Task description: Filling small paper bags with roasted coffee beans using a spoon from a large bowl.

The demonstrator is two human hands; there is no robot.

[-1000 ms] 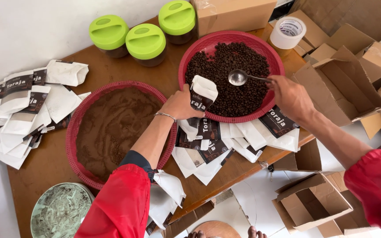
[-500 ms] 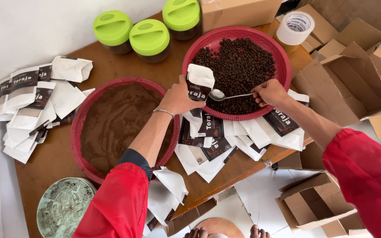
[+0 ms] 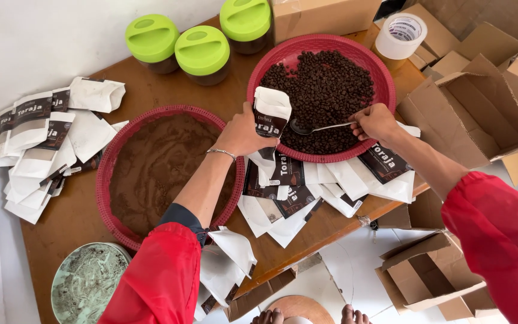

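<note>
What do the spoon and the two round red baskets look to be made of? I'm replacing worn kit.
The spoon in the right hand looks like polished metal: thin grey handle, shiny bowl. The basket of beans and the basket of brown powder look like moulded matte plastic, judging by their uniform red, finely perforated rims; woven fibre can't be ruled out.

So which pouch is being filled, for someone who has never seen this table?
Find the red basket of beans at the table's far side. At its near-left rim the left hand holds one pouch upright, its mouth open beside the spoon; all other pouches lie flat.
</note>
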